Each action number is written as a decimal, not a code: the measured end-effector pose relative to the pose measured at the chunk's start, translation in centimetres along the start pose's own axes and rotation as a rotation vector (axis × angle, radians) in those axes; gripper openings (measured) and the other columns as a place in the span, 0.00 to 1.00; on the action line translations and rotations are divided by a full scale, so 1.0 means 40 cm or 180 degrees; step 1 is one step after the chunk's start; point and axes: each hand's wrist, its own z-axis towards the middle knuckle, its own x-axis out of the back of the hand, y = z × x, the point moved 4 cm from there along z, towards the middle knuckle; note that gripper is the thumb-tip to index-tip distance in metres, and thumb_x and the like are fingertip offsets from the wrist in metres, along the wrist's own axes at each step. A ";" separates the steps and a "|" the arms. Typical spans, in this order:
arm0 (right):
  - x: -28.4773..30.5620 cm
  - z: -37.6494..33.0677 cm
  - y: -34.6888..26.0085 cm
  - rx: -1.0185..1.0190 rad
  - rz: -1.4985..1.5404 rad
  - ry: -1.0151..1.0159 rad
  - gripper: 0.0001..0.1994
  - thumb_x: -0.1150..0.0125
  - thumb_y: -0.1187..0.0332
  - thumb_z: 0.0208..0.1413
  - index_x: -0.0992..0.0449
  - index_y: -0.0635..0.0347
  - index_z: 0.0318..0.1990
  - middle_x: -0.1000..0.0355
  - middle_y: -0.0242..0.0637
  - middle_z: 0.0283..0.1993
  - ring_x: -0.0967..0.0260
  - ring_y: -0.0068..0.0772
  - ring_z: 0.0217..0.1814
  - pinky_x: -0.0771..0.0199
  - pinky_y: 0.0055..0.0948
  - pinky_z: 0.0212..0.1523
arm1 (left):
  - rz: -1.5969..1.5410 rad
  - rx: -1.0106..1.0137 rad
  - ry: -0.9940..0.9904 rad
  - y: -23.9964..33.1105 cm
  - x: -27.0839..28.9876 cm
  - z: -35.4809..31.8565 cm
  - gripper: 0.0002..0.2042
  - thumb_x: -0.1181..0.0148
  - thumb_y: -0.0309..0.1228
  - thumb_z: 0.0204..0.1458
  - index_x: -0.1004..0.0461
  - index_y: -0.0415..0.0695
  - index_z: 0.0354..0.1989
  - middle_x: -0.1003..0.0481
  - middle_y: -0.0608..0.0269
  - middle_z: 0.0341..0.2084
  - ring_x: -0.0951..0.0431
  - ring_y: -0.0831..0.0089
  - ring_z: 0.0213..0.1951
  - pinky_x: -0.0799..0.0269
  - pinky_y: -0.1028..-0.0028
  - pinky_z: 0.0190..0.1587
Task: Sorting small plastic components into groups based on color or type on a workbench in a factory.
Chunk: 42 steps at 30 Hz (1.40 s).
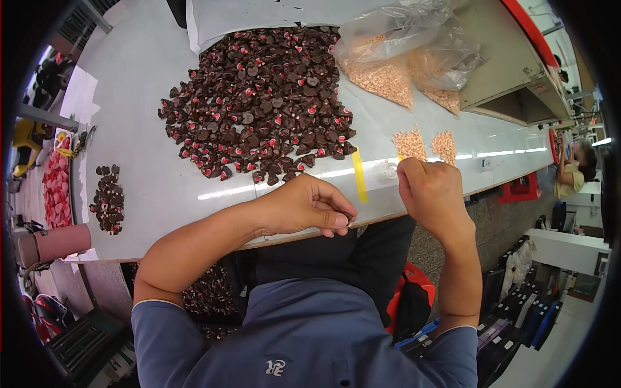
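My left hand (304, 205) is closed at the table's near edge, thumb and fingers pinching a small dark piece (350, 218), mostly hidden by the fingertips. Beyond that hand spreads a big heap of small dark brown pieces (259, 97), many with red-and-white spots. My right hand (432, 194) is curled shut beside two little piles of small beige bits, the left pile (410, 143) and the right pile (444, 146). Whatever its fingers hold is hidden from view. A small clear round dish (387, 170) sits just left of that hand.
Clear plastic bags of beige bits (381, 81) lie at the far right, beside a metal box-like stand (517, 84). Yellow tape (359, 174) marks the tabletop. A smaller dark pile (108, 200) lies at left, near a pink cylinder (61, 242). Another person (572, 168) sits far right.
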 end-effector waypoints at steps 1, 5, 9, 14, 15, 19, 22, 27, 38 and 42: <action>-0.006 0.002 0.000 0.0039 -0.0049 -0.0069 0.06 0.38 0.77 0.45 0.30 0.58 0.30 0.29 0.39 0.20 0.30 0.44 0.21 0.31 0.38 0.24 | 0.0011 0.0026 0.0022 -0.001 -0.001 -0.002 0.12 0.36 0.24 0.55 0.23 0.34 0.47 0.20 0.55 0.36 0.18 0.74 0.37 0.22 0.77 0.37; -0.007 0.007 -0.010 0.0082 -0.0132 -0.0149 0.06 0.38 0.76 0.46 0.30 0.58 0.29 0.30 0.39 0.20 0.30 0.44 0.20 0.31 0.38 0.23 | 0.0005 -0.0001 0.0034 -0.002 0.000 -0.004 0.12 0.36 0.25 0.55 0.23 0.34 0.47 0.20 0.56 0.37 0.18 0.73 0.38 0.22 0.76 0.38; 0.017 0.000 -0.023 0.0013 0.0123 0.0090 0.07 0.37 0.78 0.44 0.30 0.59 0.29 0.30 0.37 0.19 0.31 0.42 0.19 0.31 0.36 0.23 | -0.0022 -0.0035 0.0079 -0.004 0.005 -0.006 0.12 0.37 0.25 0.56 0.23 0.35 0.47 0.20 0.56 0.40 0.18 0.72 0.40 0.22 0.76 0.40; 0.018 -0.039 -0.071 -0.0333 0.1937 0.0376 0.06 0.36 0.81 0.47 0.26 0.61 0.30 0.30 0.34 0.19 0.31 0.29 0.17 0.34 0.25 0.19 | -0.0091 -0.0073 0.0108 0.002 0.004 0.002 0.12 0.38 0.25 0.57 0.24 0.35 0.48 0.20 0.55 0.42 0.18 0.70 0.42 0.21 0.75 0.43; 0.011 -0.046 -0.087 -0.0302 0.2075 0.0402 0.05 0.36 0.80 0.48 0.26 0.62 0.30 0.30 0.33 0.19 0.31 0.26 0.17 0.35 0.23 0.18 | -0.0098 -0.0067 0.0109 0.003 0.003 0.005 0.13 0.38 0.25 0.57 0.24 0.35 0.48 0.20 0.55 0.42 0.18 0.70 0.42 0.21 0.75 0.43; -0.019 -0.052 -0.125 -0.0145 0.2089 0.0538 0.06 0.35 0.80 0.46 0.26 0.61 0.30 0.31 0.32 0.18 0.33 0.26 0.15 0.37 0.24 0.18 | -0.0175 -0.0043 0.0125 0.010 0.001 0.001 0.13 0.38 0.25 0.57 0.24 0.34 0.49 0.20 0.54 0.39 0.18 0.71 0.41 0.21 0.75 0.43; -0.022 -0.049 -0.132 -0.0133 0.1973 0.0516 0.07 0.33 0.77 0.45 0.26 0.57 0.30 0.30 0.33 0.18 0.32 0.35 0.16 0.34 0.33 0.19 | -0.0127 -0.0024 0.0164 0.007 0.001 -0.001 0.13 0.38 0.25 0.57 0.25 0.34 0.49 0.20 0.53 0.39 0.18 0.70 0.41 0.21 0.75 0.43; -0.029 -0.047 -0.140 -0.0020 0.1860 0.0514 0.07 0.33 0.76 0.45 0.26 0.57 0.31 0.29 0.34 0.20 0.31 0.38 0.18 0.33 0.34 0.20 | -0.0114 -0.0012 0.0199 0.007 0.000 -0.002 0.13 0.38 0.25 0.56 0.25 0.34 0.49 0.20 0.53 0.39 0.18 0.70 0.40 0.21 0.74 0.43; -0.045 -0.049 -0.127 -0.1153 0.3082 0.0064 0.07 0.36 0.78 0.52 0.28 0.62 0.36 0.35 0.28 0.18 0.39 0.17 0.18 0.40 0.21 0.21 | -0.0005 -0.0140 0.0170 0.002 -0.003 -0.004 0.10 0.38 0.23 0.56 0.21 0.34 0.45 0.19 0.55 0.36 0.18 0.73 0.38 0.23 0.77 0.37; -0.091 -0.051 -0.126 -0.1272 0.3617 -0.0366 0.11 0.36 0.78 0.55 0.35 0.62 0.39 0.38 0.25 0.21 0.43 0.12 0.22 0.43 0.18 0.23 | 0.0183 -0.0123 0.0092 0.009 -0.002 0.001 0.09 0.38 0.23 0.56 0.20 0.35 0.44 0.19 0.55 0.34 0.19 0.74 0.36 0.24 0.78 0.35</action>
